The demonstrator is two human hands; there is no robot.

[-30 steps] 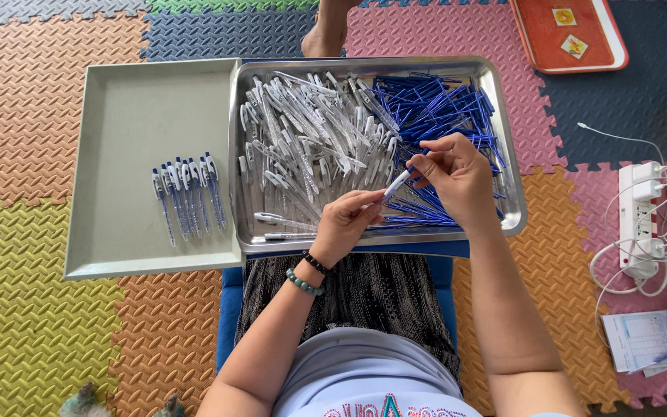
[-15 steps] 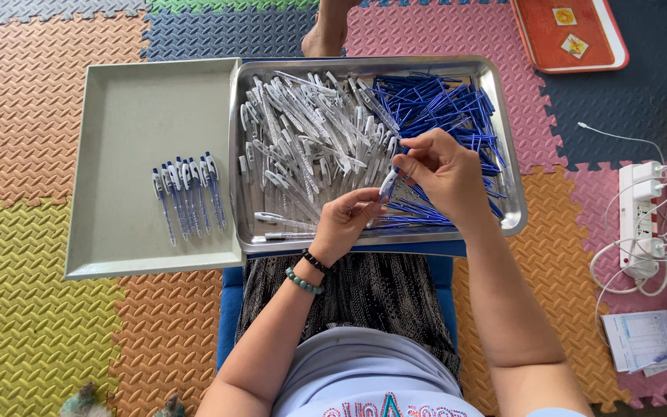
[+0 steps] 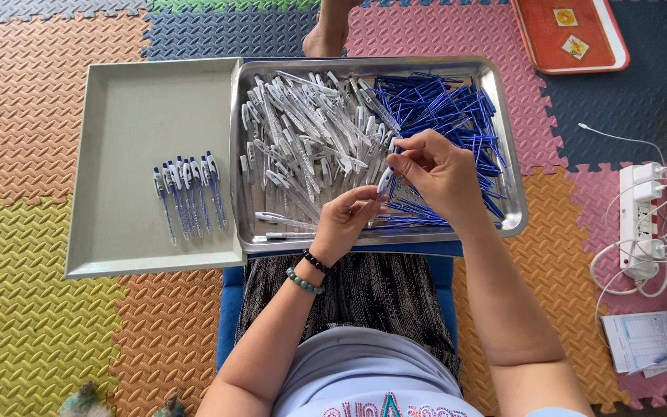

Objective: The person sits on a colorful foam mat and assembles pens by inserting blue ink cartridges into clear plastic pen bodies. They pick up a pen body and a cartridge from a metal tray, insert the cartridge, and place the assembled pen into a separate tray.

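My left hand (image 3: pixel 347 221) and my right hand (image 3: pixel 438 176) meet over a steel tray (image 3: pixel 512 202) and together hold one pen (image 3: pixel 386 180), clear with a blue core. The left fingers grip its lower end, the right fingers pinch its upper end. In the tray lie several clear pen barrels (image 3: pixel 306 131) on the left and several blue refills (image 3: pixel 443 106) on the right. A grey tray (image 3: pixel 129 116) to the left holds a row of several finished pens (image 3: pixel 188 195).
Coloured foam mats (image 3: pixel 32 309) cover the floor. A white power strip (image 3: pixel 641 218) with cables lies at the right, papers (image 3: pixel 646 341) below it. An orange tray (image 3: pixel 573 35) sits at the top right. Another person's foot (image 3: pixel 326 35) rests beyond the steel tray.
My right hand has shifted slightly left and up along the pen, pushing the blue part further in. My left hand stayed in place.
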